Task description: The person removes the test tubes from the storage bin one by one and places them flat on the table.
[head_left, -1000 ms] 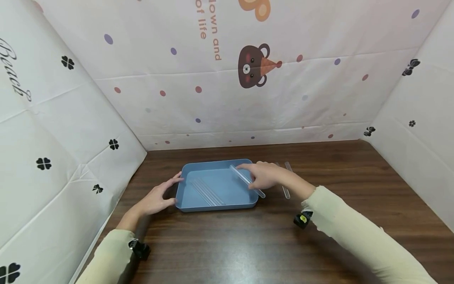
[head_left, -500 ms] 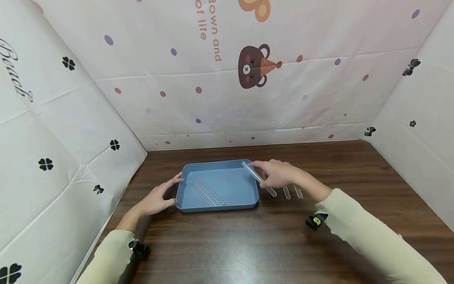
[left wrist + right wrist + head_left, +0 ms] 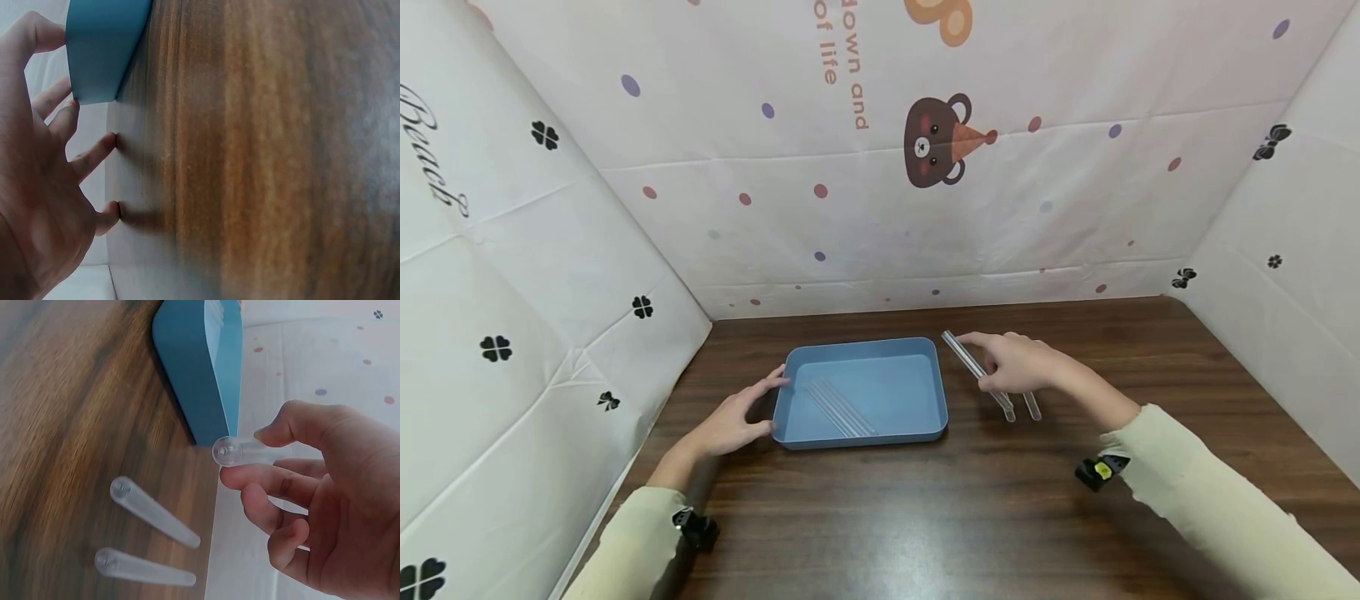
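Between thumb and fingers, my right hand (image 3: 1021, 364) pinches a clear test tube (image 3: 961, 348) just right of the blue tray (image 3: 786, 392). Its rounded end faces the camera in the right wrist view. Two more test tubes lie on the table below that hand, an upper tube (image 3: 155, 511) and a lower tube (image 3: 145, 569); the hand and held tube partly cover them in the head view. Several clear tubes (image 3: 838, 408) lie slanted side by side inside the tray. My left hand (image 3: 730, 423) touches the tray's left side with spread fingers, two fingertips (image 3: 111, 139) reaching the tabletop.
The dark wooden table (image 3: 880, 517) extends toward the front. Behind it hangs a white printed sheet (image 3: 865, 225), with similar white sheets on the left and right. Each wrist wears a small black camera.
My right hand has carried the test tube rightward, from over the tray's right edge to over the table beside the other two tubes. The left hand and tray have stayed put.
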Demonstrator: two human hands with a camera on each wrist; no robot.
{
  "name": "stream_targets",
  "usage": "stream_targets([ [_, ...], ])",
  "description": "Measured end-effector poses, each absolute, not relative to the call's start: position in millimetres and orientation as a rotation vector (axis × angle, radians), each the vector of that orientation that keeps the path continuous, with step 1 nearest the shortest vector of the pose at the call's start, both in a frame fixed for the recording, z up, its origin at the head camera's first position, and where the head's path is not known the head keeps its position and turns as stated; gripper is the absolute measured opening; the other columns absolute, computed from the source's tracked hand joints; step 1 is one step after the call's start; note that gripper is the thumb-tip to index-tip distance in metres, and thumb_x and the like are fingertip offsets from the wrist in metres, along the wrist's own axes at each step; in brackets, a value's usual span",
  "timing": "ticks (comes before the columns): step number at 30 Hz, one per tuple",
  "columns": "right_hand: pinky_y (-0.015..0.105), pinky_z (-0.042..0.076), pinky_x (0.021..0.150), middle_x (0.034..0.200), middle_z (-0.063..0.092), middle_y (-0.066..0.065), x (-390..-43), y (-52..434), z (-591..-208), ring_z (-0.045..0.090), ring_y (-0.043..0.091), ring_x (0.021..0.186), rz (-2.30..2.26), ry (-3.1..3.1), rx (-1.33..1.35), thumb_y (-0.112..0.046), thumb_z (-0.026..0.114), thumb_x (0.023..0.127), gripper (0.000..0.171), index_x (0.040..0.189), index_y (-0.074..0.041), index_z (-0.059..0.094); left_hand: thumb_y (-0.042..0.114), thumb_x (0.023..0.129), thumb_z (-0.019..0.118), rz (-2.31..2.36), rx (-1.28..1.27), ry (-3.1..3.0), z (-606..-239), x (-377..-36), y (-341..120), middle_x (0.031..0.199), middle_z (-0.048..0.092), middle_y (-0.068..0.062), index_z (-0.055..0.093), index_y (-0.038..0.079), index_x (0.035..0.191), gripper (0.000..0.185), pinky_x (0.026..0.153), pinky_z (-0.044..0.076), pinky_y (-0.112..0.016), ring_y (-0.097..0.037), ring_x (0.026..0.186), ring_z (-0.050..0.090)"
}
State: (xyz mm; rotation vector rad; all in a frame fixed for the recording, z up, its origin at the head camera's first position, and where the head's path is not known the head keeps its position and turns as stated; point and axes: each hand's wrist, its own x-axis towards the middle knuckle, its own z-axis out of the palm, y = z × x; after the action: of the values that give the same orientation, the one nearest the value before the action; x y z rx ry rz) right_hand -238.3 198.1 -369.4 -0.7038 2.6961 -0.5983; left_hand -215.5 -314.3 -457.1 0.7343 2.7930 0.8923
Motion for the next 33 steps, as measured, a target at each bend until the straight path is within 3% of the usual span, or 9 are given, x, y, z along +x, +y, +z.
stream_targets([
  [16,0.032,0.041,0.057,0.086,0.071,0.001,-229,235,-372,0.056,0.015,0.065,-0.636,2.786,-0.558,-0.016,0.075,0.098,0.079,0.171,-0.007,0.044,0.016,0.100,0.071,0.889,0.733,2.793,-457,-217,-313,0.187,0.030,-0.019,0.049,0.010,0.168,0.072,0.124,0.038,-0.083,-0.055,0.168,0.036],
  [25,0.036,0.049,0.062,0.096,0.083,0.000,-228,252,-372,0.070,0.015,0.077,-0.604,2.847,-0.430,-0.022,0.079,0.097,0.084,0.171,-0.008,0.042,0.016,0.100,0.071,0.876,0.737,2.798,-460,-218,-315,0.188,0.028,-0.019,0.047,0.012,0.170,0.074,0.124,0.039,-0.080,-0.053,0.169,0.035],
  [33,0.038,0.048,0.060,0.097,0.080,0.003,-224,272,-374,0.068,0.018,0.076,-0.567,2.882,-0.368,-0.024,0.078,0.097,0.085,0.171,-0.007,0.040,0.015,0.100,0.071,0.884,0.733,2.798,-459,-217,-315,0.188,0.028,-0.018,0.047,0.011,0.170,0.074,0.124,0.039,-0.081,-0.053,0.169,0.036],
])
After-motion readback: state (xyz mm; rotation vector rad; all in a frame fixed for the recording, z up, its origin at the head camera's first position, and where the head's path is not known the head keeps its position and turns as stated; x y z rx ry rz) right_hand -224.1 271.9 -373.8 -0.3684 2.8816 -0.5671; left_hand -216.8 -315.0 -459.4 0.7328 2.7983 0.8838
